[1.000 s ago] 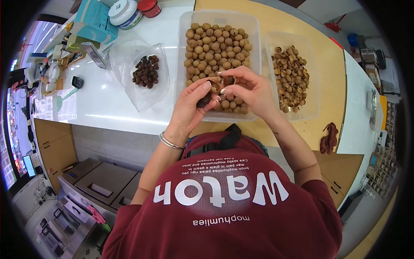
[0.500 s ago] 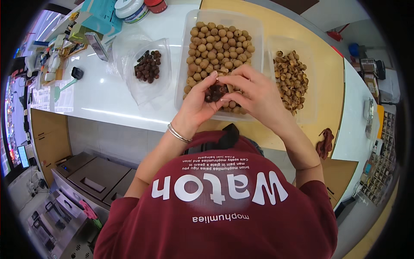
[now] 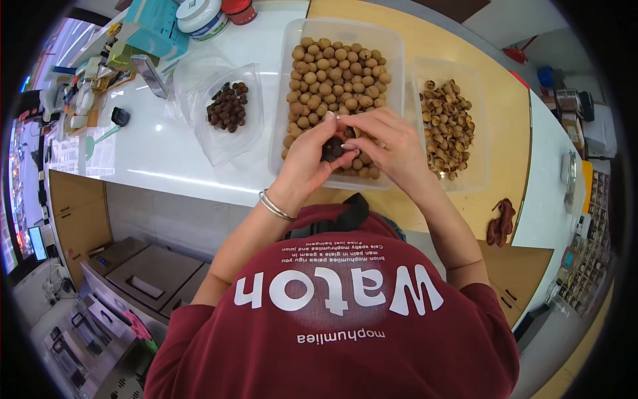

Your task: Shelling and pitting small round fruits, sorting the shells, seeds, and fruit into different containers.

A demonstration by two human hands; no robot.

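Observation:
Both hands meet over the near end of a clear plastic bin (image 3: 276,110) full of whole dried longans (image 3: 332,73). Cupped in my left hand (image 3: 307,159) is dark peeled longan flesh (image 3: 330,150); the fingers curl round it. My right hand (image 3: 395,143) has its thumb and fingertips closed on a small dark brown longan (image 3: 350,132), partly covered by the fingers. To the right, a clear tub (image 3: 484,133) holds broken longan shells (image 3: 448,126). Dark peeled longans (image 3: 228,110) lie in a heap on a clear plastic bag (image 3: 256,136) to the left.
A phone (image 3: 149,76) leans behind the bag, near a blue box (image 3: 156,26), a white jar (image 3: 199,16) and a red-lidded container (image 3: 238,9). A green-handled tool (image 3: 106,133) lies far left. A crumpled dark red item (image 3: 500,223) sits at the counter's right front edge.
My right fingers have shifted slightly at the longan between the hands. The pale shell piece by the fingertips no longer shows, and less of the dark flesh in my left palm is visible.

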